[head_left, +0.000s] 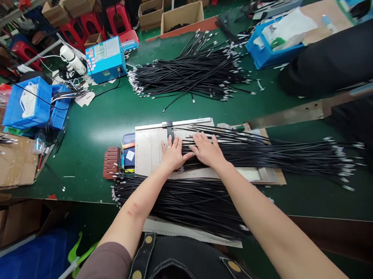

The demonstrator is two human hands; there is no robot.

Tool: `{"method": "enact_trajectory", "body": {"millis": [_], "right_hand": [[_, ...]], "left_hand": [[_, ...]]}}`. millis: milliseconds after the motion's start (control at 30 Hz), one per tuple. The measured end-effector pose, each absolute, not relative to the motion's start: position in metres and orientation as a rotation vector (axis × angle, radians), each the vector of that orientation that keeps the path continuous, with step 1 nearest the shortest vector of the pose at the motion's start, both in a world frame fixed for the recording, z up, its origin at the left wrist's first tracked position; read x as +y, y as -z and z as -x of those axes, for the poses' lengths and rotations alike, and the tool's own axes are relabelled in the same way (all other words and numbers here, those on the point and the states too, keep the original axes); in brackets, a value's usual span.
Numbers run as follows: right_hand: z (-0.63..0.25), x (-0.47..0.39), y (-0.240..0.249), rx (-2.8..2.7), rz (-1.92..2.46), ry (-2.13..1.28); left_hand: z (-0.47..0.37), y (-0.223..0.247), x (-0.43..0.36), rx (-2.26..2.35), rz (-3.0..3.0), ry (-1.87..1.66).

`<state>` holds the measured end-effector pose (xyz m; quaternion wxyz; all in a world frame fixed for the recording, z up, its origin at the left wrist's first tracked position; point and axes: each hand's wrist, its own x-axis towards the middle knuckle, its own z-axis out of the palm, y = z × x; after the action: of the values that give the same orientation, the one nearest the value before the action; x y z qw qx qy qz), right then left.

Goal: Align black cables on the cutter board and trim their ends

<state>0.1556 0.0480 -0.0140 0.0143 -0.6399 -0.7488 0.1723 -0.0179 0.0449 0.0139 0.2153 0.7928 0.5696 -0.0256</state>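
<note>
A bundle of black cables (262,154) lies across a pale paper cutter board (149,152), with silvery ends fanned out to the right. My left hand (174,154) rests on the board at the bundle's left ends, fingers spread, just below a black sliding stop (170,131). Beside it, my right hand (208,151) lies on top of the cables with its fingers stretched out. The cutter's metal blade arm (288,114) extends to the right from the board. Between the board and my body lies a second bundle of black cables (192,201).
A large cable pile (186,75) lies at the back of the green table (93,152). Blue boxes (28,102) stand left, near a blue device (105,60). Right of the pile is a blue bin (260,52). A brown slotted block (111,162) sits left of the board.
</note>
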Motion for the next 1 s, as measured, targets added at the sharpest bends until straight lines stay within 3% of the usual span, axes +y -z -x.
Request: {"method": "enact_trajectory", "body": {"millis": [300, 500, 833, 1000], "right_hand": [[-0.11, 0.062, 0.004, -2.55, 1.675, -0.631], [-0.175, 0.06, 0.002, -2.131, 2.207, -0.424], [-0.194, 0.028, 0.016, -2.28, 2.049, -0.308], [-0.186, 0.036, 0.015, -2.255, 1.952, -0.236]], "left_hand": [[0.03, -0.016, 0.053, 1.596, -2.035, 0.001], [0.019, -0.016, 0.054, 1.558, -2.282, 0.127], [0.012, -0.026, 0.045, 1.76, -2.257, 0.109], [0.008, -0.016, 0.053, 1.611, -2.246, 0.157]]}}
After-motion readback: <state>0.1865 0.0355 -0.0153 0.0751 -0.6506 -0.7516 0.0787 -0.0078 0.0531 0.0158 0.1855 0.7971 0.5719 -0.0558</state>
